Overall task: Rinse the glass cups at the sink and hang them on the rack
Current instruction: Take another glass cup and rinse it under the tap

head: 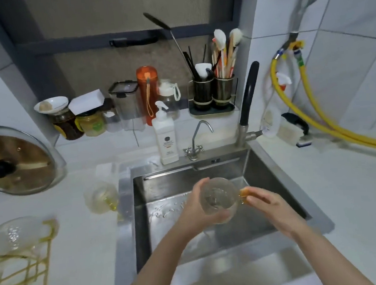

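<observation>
A white pump soap bottle (165, 139) stands at twelve o'clock of the steel sink (273, 169); a gold wire rack (23, 272) at nine; over the basin, the left hand (199, 207) curls round a clear glass cup (219, 199); the right hand (267, 205) pinches its amber handle.

Over the sink (273, 169), the left hand (197, 209) cups a glass cup (219, 199) from the side while the right hand (265, 201) pinches its amber handle (244, 194). Left of the sink, another cup (100, 199) lies on the table (85, 253). Further left stands a gold rack (23, 268) with cups on it. Behind the sink are a soap bottle (166, 137), a small tap (196, 141) and a black faucet (249, 98).
</observation>
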The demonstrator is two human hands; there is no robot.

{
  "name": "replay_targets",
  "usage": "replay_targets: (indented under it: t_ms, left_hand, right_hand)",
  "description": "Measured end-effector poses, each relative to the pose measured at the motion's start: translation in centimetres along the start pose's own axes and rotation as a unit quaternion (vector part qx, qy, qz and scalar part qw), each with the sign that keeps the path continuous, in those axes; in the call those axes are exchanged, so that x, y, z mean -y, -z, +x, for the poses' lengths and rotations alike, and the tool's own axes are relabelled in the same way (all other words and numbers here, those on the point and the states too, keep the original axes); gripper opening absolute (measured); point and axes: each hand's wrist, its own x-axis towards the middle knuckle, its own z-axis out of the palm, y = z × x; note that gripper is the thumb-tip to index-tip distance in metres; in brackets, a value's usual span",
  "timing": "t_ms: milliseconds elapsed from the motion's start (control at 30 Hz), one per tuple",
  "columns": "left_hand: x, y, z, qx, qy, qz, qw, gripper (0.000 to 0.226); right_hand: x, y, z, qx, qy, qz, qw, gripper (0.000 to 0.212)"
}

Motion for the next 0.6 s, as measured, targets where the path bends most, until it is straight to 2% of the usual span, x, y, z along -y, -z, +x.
replay_targets:
  t_ms: [67,167,200,300,367,467,533,600]
  left_hand:
    - [-0.9,-2.3,2.4,-0.025,0.002,0.021,0.999,0.109]
    - [-1.1,-5.4,6.3,-0.065,-0.015,0.058,0.996,0.08]
    - [-1.1,-6.2,7.4,-0.079,-0.012,0.055,0.995,0.079]
    - [-0.9,-8.3,9.9,-0.128,0.011,0.01,0.992,0.094]
    - [-0.9,-9.1,11.4,-0.147,0.021,-0.01,0.989,0.1]
    - [-0.8,-9.6,13.5,-0.157,0.042,-0.028,0.986,0.095]
    - [-0.7,-9.8,14.8,-0.157,0.049,-0.036,0.986,0.091]
    - [-0.5,-9.8,16.0,-0.151,0.054,-0.041,0.986,0.09]
  right_hand:
    - [-0.2,2.8,1.9,0.008,-0.001,-0.009,1.0,0.028]
    - [-1.1,6.9,5.1,0.023,-0.005,-0.02,1.0,0.027]
    - [-1.2,8.2,6.2,0.035,-0.008,-0.023,0.999,0.026]
    - [-0.8,11.0,9.5,0.085,-0.023,-0.032,0.996,0.022]
    - [-0.7,12.5,12.0,0.103,-0.041,-0.004,0.994,0.026]
    - [-1.4,14.5,16.9,0.031,-0.068,-0.005,0.997,0.029]
    - [-2.2,16.0,20.5,-0.059,-0.066,-0.05,0.995,0.024]
    - [-2.6,17.1,23.8,-0.142,-0.06,-0.116,0.981,0.034]
